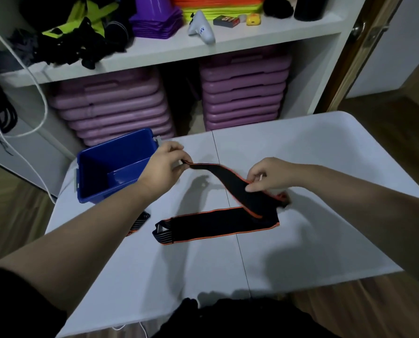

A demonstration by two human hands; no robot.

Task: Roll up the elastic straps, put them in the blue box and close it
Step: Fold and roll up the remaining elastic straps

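Black orange-edged strap unrolled; blue box open.

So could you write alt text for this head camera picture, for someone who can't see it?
Two bare hands hold a black elastic strap with orange edging above a white table: the left hand pinches one end, the right hand grips further along. The strap's other end lies flat on the table. An open blue box stands at the left.

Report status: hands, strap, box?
Left hand and right hand pinch one strap, unrolled. Blue box open, looks empty. Nothing blocking.
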